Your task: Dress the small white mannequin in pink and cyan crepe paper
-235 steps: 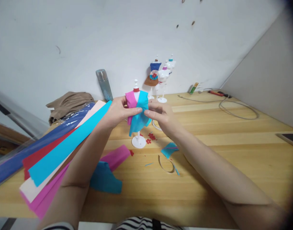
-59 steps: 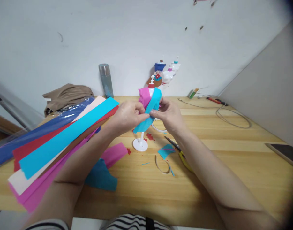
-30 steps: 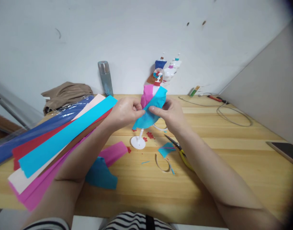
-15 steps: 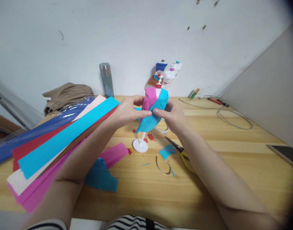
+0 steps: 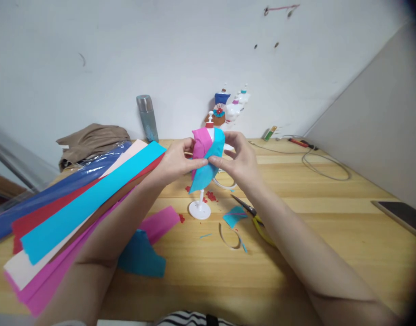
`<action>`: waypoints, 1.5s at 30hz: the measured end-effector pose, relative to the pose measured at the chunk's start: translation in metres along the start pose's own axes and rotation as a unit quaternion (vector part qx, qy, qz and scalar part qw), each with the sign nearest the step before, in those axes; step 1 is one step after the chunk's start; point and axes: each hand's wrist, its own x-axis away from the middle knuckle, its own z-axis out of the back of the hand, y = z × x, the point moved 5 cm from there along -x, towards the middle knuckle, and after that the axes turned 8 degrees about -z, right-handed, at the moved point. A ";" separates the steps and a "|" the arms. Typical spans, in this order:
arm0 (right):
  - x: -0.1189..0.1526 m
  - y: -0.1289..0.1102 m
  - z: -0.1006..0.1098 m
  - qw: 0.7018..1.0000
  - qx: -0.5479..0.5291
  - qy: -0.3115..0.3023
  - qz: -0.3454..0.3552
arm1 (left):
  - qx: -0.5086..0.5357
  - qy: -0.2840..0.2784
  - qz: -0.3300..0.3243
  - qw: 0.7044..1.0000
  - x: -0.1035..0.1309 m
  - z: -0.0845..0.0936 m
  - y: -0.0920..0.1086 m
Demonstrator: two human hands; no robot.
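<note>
A small white dress form on a round base (image 5: 200, 210) stands on the table, wrapped across its torso in pink crepe paper (image 5: 201, 141) and blue crepe paper (image 5: 206, 174), the blue overlapping the pink. My left hand (image 5: 178, 158) grips the wrap from the left, thumb pressed on the front. From the right, my right hand (image 5: 240, 158) pinches the blue paper, its thumb tip close to the left thumb and its other fingers partly behind the form. Below lie scissors with yellow handles (image 5: 262, 231), a blue scrap (image 5: 234, 216) and red paper flowers (image 5: 212, 196).
Long crepe strips (image 5: 89, 203) fan out at left, beside brown cloth (image 5: 92, 142). Pink (image 5: 160, 224) and blue pieces (image 5: 143, 256) lie near my left forearm. At the back stand a flask (image 5: 147, 118) and more dress forms (image 5: 233, 110). A cable (image 5: 325, 174) and dark flat device (image 5: 400, 216) lie right.
The dress form has gone from leaning right to nearly upright, its top shifting left with both hands still on the wrap. The camera view has moved slightly.
</note>
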 end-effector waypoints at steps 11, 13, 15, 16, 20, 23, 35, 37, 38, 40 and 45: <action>0.000 -0.009 -0.007 0.998 -0.012 -0.065 -0.005 | 0.074 -0.033 0.022 0.996 -0.001 0.004 -0.015; 0.001 -0.011 -0.006 0.997 -0.027 -0.073 -0.005 | 0.078 -0.047 0.029 0.995 0.000 0.005 -0.016; 0.002 -0.014 -0.005 0.996 -0.037 -0.082 0.001 | 0.083 -0.051 0.035 0.995 0.001 0.006 -0.016; 0.003 -0.015 -0.005 0.995 -0.043 -0.092 0.002 | 0.084 -0.050 0.039 0.994 0.001 0.007 -0.016; 0.005 -0.016 -0.004 0.993 -0.052 -0.104 0.003 | 0.069 -0.025 0.050 0.996 0.001 0.009 -0.015; 0.005 -0.018 -0.001 0.998 -0.006 -0.044 0.041 | 0.051 -0.004 0.045 0.998 0.001 0.009 -0.012; 0.016 -0.024 0.001 0.973 0.175 0.071 0.129 | 0.029 0.025 0.047 0.998 0.002 0.011 -0.011; 0.018 -0.025 -0.002 0.968 0.198 0.072 0.135 | 0.028 0.022 0.046 0.998 0.002 0.010 -0.010; 0.019 -0.025 -0.004 0.965 0.207 0.075 0.141 | 0.028 0.022 0.045 0.998 0.002 0.010 -0.009; 0.022 -0.026 -0.006 0.960 0.214 0.084 0.158 | 0.030 0.030 0.042 0.998 0.002 0.009 -0.007; 0.026 -0.027 -0.007 0.971 0.161 0.087 0.151 | 0.035 0.046 0.035 0.998 0.002 0.009 -0.006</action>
